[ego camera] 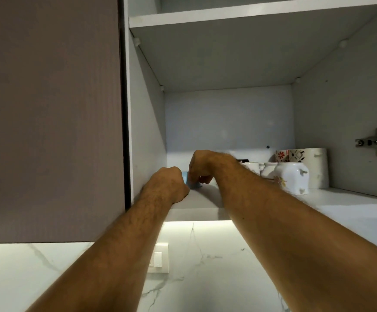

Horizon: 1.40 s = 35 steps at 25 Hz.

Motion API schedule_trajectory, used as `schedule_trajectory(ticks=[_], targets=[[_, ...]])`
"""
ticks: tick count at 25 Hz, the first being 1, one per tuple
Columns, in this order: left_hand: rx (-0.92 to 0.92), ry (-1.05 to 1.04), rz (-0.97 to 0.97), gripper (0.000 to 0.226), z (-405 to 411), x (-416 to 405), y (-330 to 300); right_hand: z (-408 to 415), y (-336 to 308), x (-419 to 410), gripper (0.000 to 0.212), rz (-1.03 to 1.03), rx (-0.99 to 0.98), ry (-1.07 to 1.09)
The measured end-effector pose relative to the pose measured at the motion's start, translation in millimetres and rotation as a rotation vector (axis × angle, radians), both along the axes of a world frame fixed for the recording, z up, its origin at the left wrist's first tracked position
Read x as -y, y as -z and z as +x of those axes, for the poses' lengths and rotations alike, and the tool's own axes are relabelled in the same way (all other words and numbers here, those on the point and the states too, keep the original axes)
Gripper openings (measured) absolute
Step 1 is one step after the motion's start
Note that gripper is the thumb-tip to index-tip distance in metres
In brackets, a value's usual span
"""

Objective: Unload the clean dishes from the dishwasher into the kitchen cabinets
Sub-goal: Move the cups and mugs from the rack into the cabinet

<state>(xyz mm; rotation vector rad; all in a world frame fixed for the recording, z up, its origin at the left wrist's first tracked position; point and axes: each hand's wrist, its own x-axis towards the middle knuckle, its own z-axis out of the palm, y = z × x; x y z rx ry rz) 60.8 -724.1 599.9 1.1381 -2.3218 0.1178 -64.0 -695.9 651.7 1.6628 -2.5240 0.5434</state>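
Note:
Both my arms reach up into an open white wall cabinet. A small light-blue cup (192, 185) stands on the lower shelf (351, 208) near its left front corner, mostly hidden by my hands. My left hand (168, 184) is closed in a fist against the cup's left side. Curled over the cup from above and the right is my right hand (205, 165), its fingers on the rim. I cannot tell which hand carries the cup's weight.
White mugs (292, 177) stand upside down at the shelf's right, with patterned cups (289, 155) behind them. An upper shelf (228, 16) spans the top. A closed brown cabinet door (48, 109) is at the left, a hinge (376, 140) on the right wall, a wall switch (159, 257) below.

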Motion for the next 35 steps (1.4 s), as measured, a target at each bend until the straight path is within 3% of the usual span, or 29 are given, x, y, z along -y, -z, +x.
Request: schedule_trajectory(ticks=[6,14,19,22,24,27,28,30,35], targets=[[-0.022,0.038,0.036,0.038,0.0,1.3,-2.5,8.5,-4.3,-6.8,0.025,-0.159,-0.019,-0.021],[0.009,0.103,0.015,0.038,8.3,-17.2,-5.9,37.5,29.7,-91.9,0.018,-0.110,-0.452,0.117],[0.047,0.157,-0.028,0.035,12.2,-34.4,-7.8,35.7,42.7,-115.4,0.030,-0.103,-0.205,0.164],[0.025,0.228,-0.084,0.032,19.5,-46.4,-8.7,37.1,50.3,-123.8,0.040,-0.195,-0.175,0.179],[-0.108,0.315,-0.257,0.031,28.2,-56.9,-9.2,39.2,60.9,-136.7,0.047,-0.420,-0.118,0.118],[-0.539,0.564,-0.616,0.037,32.4,-105.8,2.6,45.9,78.8,-176.3,0.045,-0.967,0.194,-0.084],[-0.637,0.666,-0.624,0.035,29.5,-129.9,12.3,45.4,84.9,-190.3,0.045,-1.112,0.289,-0.119],[-0.731,0.792,-0.531,0.032,16.5,-177.2,42.0,43.1,103.8,-217.9,0.041,-1.213,0.347,-0.084],[-0.646,0.857,-0.163,0.035,-12.7,-234.5,111.7,31.0,166.2,-289.2,0.053,-0.890,0.134,0.298]])
